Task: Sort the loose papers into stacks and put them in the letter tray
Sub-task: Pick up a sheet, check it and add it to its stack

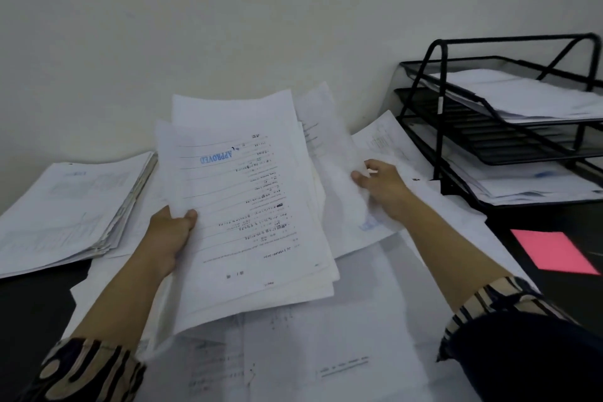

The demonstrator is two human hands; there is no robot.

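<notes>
Left hand (169,235) gripping sheaf (248,206), right hand (381,186) pinching sheet (339,173), nearer the tray (437,101) off right, sheaf's length running away.

A plain, pale wall (195,26) fills the upper half of the view, unmarked and evenly lit by soft, dim light with a faint greenish cast. Below it runs a dark, nearly black surface (29,307), showing at the lower left and at the right edge.
</notes>
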